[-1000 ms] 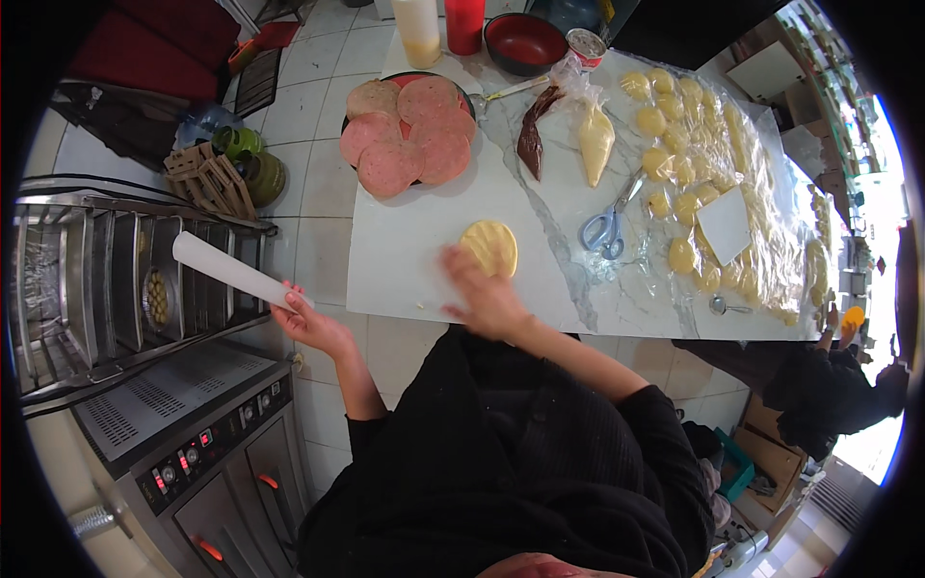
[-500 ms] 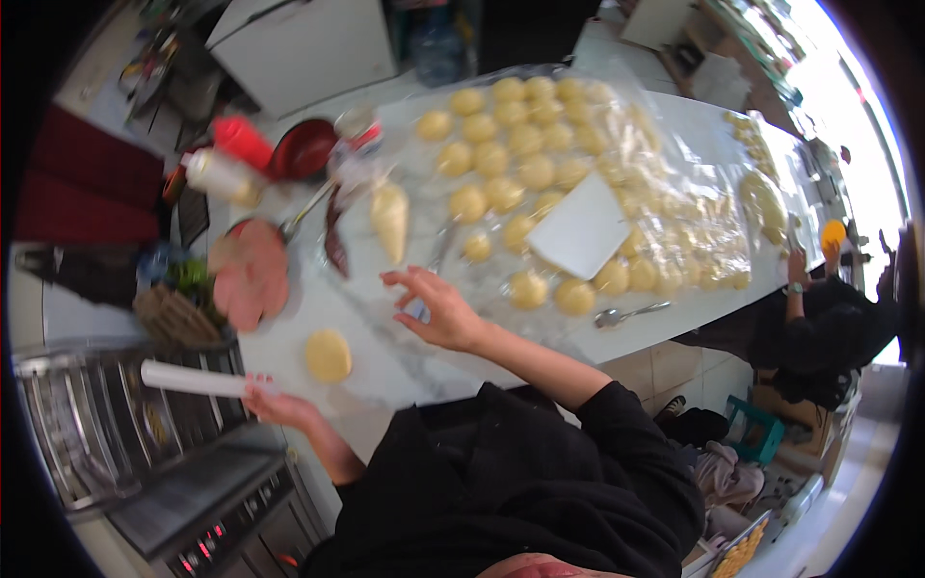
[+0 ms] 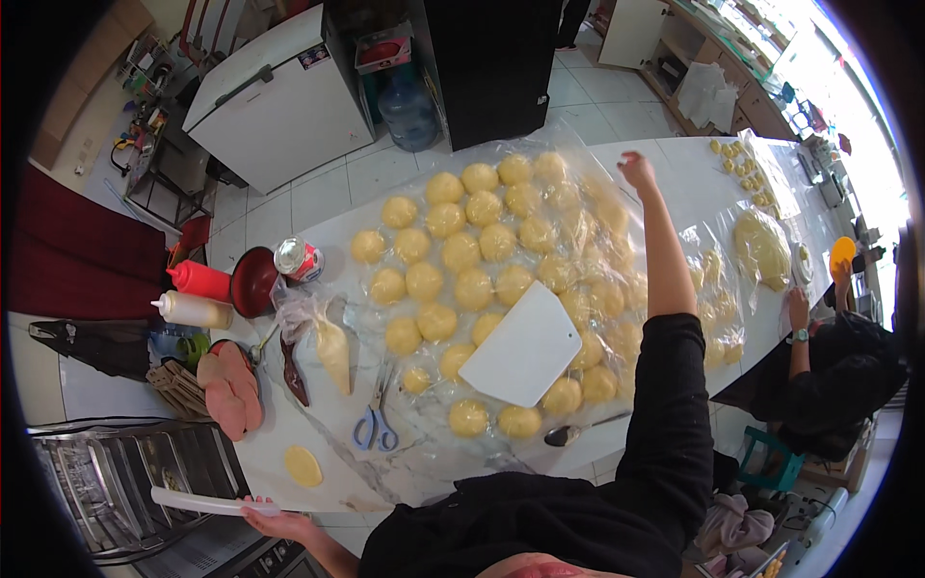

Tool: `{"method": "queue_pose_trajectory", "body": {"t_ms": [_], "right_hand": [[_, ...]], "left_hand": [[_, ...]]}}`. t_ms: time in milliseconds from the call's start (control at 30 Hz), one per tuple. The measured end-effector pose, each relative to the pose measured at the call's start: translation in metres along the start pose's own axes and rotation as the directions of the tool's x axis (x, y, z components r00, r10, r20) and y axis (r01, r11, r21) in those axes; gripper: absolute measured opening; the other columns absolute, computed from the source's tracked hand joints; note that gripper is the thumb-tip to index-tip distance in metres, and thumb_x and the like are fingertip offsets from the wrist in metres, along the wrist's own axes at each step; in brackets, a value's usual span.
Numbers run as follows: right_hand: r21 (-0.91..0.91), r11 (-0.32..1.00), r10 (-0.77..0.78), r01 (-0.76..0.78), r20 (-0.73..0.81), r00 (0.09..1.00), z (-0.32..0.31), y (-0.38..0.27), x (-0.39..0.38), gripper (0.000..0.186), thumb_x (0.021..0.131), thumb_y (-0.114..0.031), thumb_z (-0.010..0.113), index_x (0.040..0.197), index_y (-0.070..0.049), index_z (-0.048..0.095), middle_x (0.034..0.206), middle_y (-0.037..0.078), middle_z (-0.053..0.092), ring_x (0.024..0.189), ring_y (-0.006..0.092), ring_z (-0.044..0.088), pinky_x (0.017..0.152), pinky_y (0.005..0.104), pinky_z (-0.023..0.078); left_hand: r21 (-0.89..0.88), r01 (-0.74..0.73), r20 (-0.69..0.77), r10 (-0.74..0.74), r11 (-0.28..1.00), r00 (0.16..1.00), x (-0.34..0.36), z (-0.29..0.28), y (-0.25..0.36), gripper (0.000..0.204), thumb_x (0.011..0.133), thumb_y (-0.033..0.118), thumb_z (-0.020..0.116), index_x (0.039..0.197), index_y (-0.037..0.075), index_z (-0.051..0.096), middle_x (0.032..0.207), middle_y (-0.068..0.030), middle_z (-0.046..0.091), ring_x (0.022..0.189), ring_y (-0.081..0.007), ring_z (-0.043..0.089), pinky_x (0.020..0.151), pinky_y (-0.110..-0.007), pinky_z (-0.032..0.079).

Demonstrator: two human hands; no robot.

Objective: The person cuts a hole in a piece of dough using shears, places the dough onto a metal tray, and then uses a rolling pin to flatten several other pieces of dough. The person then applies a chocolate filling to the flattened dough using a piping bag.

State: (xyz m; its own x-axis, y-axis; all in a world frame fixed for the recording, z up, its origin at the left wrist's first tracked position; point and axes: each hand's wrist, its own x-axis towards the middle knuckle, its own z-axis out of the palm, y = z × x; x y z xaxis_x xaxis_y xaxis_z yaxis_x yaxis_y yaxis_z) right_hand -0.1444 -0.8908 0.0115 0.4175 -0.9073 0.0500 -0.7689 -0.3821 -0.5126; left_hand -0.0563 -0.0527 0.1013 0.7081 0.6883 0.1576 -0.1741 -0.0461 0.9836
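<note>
White rod [image 3: 198, 502]: left fingers [image 3: 258, 520] gripping; right fingers [image 3: 631, 159] bent near plastic sheet [image 3: 586, 157], hold unclear.

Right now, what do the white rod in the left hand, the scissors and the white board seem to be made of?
White rod: probably smooth plastic; its colour is even, with no visible wood grain.
Scissors: blue handles look like moulded plastic; thin grey blades suggest metal.
White board: likely stiff, smooth plastic, being flat and evenly white.

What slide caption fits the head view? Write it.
Left hand gripping a white rolling pin, right hand outstretched near plastic-covered dough balls.
</note>
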Motion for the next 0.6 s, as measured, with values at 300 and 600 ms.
{"method": "queue_pose_trajectory", "body": {"t_ms": [300,600], "right_hand": [[-0.032,0.991,-0.088,0.130,0.583,0.808,0.020,-0.079,-0.028,0.038,0.065,-0.017,0.065,0.102,-0.014,0.059,0.089,0.005,0.057,0.072,0.0158,0.055,0.047,0.0285,0.046],[0.791,0.566,-0.350,0.231,-0.023,0.936,-0.057,0.122,0.047,0.038,0.073,0.001,0.057,0.110,-0.006,0.050,0.111,0.009,0.049,0.098,0.0193,0.049,0.086,0.0303,0.040]], "left_hand": [[0.094,-0.066,0.013,0.066,0.993,0.998,0.002,0.024,0.008,0.043,0.086,0.036,0.039,0.114,0.003,0.043,0.107,-0.0070,0.044,0.093,-0.0178,0.040,0.078,-0.031,0.032],[0.000,-0.149,0.011,0.149,0.989,0.989,0.044,-0.006,0.003,0.038,0.086,0.029,0.040,0.112,0.001,0.044,0.111,-0.0125,0.049,0.090,-0.0195,0.046,0.077,-0.031,0.036]]}}
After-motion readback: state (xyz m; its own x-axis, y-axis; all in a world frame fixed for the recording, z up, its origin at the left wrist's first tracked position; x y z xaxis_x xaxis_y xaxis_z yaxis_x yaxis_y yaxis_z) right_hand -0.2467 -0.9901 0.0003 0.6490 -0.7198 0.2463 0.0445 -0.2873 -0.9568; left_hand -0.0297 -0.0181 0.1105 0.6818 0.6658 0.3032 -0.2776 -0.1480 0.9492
